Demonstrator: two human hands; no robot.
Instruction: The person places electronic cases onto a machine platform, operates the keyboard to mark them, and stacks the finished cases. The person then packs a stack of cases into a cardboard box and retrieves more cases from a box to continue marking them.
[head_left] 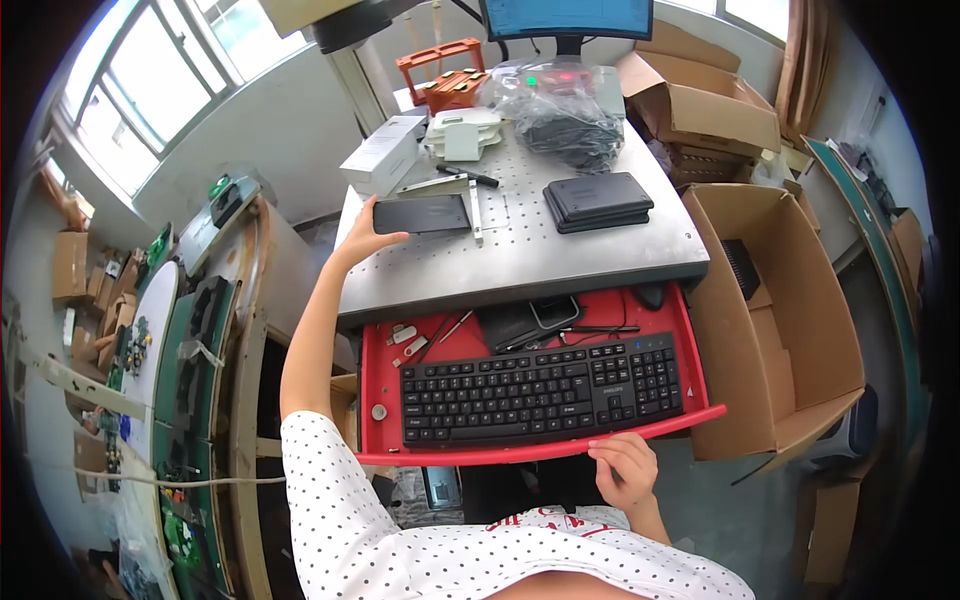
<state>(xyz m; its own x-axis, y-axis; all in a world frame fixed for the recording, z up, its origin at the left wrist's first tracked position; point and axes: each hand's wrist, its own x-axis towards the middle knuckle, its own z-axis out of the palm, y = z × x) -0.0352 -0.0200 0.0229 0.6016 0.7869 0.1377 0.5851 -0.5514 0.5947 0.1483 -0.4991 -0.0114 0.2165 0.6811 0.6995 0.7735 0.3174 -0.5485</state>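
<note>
My left hand (362,238) reaches over the left part of the metal table and grips a flat black case (422,214) by its left end, thumb along the near edge. A white L-shaped bracket (475,210) stands against the case's right end. Farther right lies a stack of similar black cases (598,202). My right hand (626,470) is loosely closed, with nothing visible in it, just at the front lip of the red drawer (560,450). Inside that drawer is a black keyboard (540,390).
On the perforated tabletop (400,275) are a white box (384,155), white trays (465,132), a black pen (468,176) and a plastic-wrapped bundle (570,135). A monitor (570,18) stands behind. An open cardboard box (775,320) is at the right; shelves with circuit boards line the left.
</note>
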